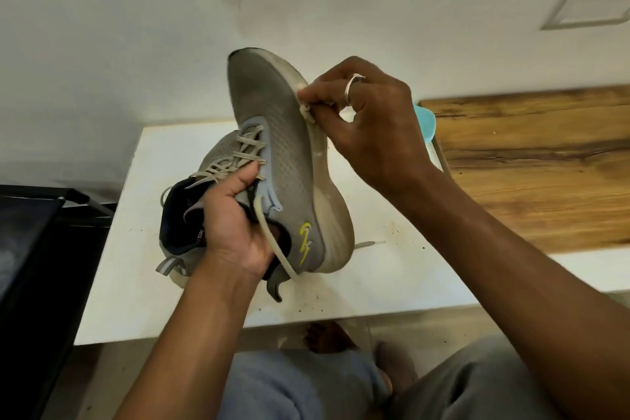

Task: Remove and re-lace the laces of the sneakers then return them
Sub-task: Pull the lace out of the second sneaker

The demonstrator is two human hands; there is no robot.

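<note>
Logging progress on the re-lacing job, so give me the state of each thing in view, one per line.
Held sneaker: lifted, toe up, laces still threaded.
Loose lace end: hanging free past the heel.
Second sneaker: lying on the white table, laced.
Left hand: gripping the held sneaker's collar.
Right hand: pinching something pale at the sole edge.

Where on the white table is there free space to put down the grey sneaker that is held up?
The white table has a bare patch along its near edge, right of the held grey mesh sneaker, bordered by the wooden board; some dark crumbs lie there. The left-centre is crowded by the second grey sneaker.
</note>
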